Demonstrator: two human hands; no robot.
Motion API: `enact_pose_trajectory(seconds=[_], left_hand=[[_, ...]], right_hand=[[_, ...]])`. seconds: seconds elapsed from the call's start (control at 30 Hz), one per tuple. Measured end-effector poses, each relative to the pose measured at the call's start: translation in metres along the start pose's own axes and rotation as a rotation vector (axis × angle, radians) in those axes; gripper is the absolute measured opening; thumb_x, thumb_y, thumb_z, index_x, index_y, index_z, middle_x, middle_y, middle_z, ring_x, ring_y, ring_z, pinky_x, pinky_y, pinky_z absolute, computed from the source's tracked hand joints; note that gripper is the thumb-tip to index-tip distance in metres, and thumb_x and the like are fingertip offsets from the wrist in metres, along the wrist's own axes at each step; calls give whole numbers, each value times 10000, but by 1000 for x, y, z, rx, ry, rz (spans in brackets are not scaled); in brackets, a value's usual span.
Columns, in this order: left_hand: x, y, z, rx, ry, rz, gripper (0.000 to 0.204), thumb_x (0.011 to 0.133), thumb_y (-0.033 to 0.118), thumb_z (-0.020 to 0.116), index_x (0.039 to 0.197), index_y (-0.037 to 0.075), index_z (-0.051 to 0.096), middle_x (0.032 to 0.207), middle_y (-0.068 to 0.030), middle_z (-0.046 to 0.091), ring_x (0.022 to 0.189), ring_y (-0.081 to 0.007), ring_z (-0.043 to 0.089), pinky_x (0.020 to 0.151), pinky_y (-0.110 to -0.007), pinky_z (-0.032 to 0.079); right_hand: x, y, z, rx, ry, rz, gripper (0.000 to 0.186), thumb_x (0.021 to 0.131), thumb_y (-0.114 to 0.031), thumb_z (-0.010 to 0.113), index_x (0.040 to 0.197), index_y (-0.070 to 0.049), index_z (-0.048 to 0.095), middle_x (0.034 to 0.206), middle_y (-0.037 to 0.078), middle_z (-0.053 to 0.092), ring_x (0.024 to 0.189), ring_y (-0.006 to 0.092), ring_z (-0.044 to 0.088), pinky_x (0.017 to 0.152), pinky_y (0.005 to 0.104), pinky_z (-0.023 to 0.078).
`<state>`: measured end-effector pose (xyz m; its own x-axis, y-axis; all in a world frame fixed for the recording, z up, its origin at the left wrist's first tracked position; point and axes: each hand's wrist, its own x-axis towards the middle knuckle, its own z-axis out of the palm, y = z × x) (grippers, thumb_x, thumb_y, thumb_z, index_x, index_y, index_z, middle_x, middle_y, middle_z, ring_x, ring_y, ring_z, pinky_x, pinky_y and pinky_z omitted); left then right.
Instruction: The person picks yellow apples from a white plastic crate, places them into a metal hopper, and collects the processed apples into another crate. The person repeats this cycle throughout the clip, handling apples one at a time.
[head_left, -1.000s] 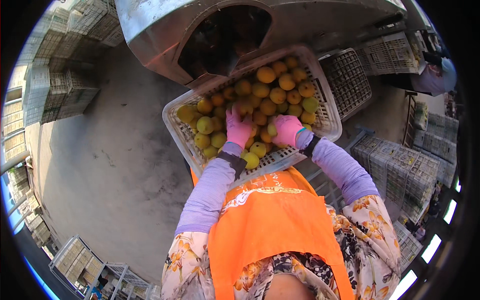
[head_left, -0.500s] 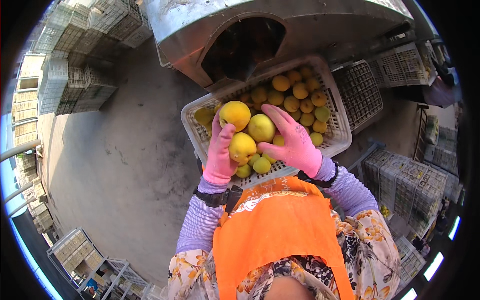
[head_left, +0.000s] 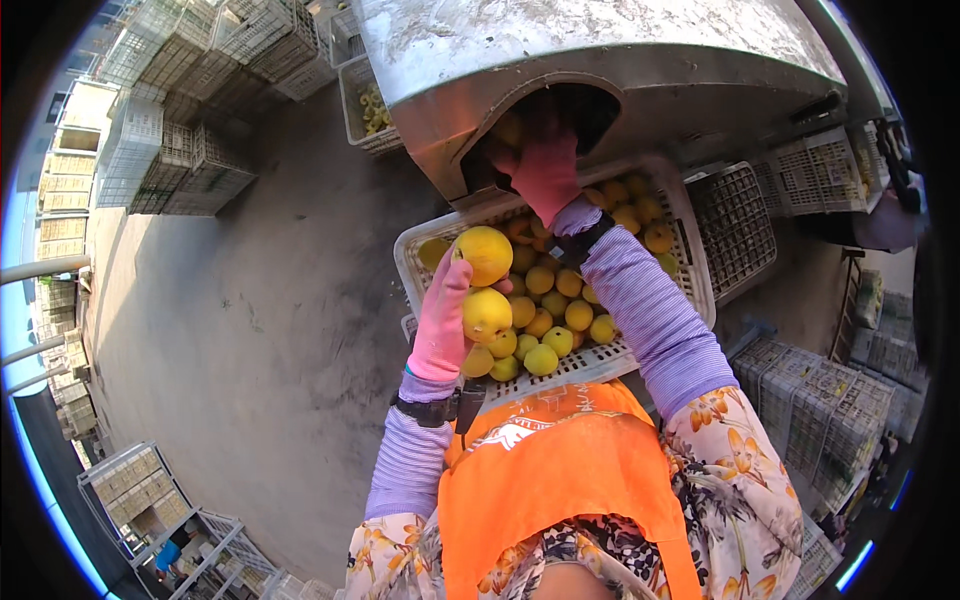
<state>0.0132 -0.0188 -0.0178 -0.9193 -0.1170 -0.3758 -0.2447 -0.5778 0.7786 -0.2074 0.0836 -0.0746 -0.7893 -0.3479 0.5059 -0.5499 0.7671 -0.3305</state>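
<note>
In the head view, the pink-gloved left hand (head_left: 440, 318) is clamping its fingers and thumb around two yellow fruits, holding the upper fruit (head_left: 484, 254) and the lower fruit (head_left: 487, 315) one above the other, against the palm side. The pink-gloved right hand (head_left: 547, 182) is sitting farther up and to the right, inside the dark opening (head_left: 596, 106) of a metal housing (head_left: 610, 25); shadow is hiding its fingertips, so whether they are apart or closed on something cannot be told. Beneath the right hand and right of the left, loose fruits (head_left: 541, 360) are filling part of a pale crate (head_left: 697, 265). A dark crate (head_left: 735, 218) is standing to the right of the right hand. Above the left hand, another crate (head_left: 352, 110) is holding yellowish pieces (head_left: 375, 108). An orange apron (head_left: 555, 480) is hanging below both hands.
</note>
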Motion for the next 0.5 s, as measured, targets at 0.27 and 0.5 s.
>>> enact_pose_trajectory(seconds=[0.27,0.5], left_hand=[[13,22,-1,342,20,223,869,1015,640,545,1605,38,335,1476,-120,541,1275,-227,602,1029,-360,529],[26,7,20,165,-128,335,967,1009,739,422,1621,3,281,1536,-144,491,1394,-230,501,1181,-359,378]], right_hand=[[-2,-32,-130,605,-294,-114,824,784,-379,849,1439,10,535,1418,259,562,1283,424,569,1081,456,472],[-47,-44,-127,681,-415,202,777,699,-283,883,1366,-15,589,1374,238,583,1228,403,609,1049,418,507]])
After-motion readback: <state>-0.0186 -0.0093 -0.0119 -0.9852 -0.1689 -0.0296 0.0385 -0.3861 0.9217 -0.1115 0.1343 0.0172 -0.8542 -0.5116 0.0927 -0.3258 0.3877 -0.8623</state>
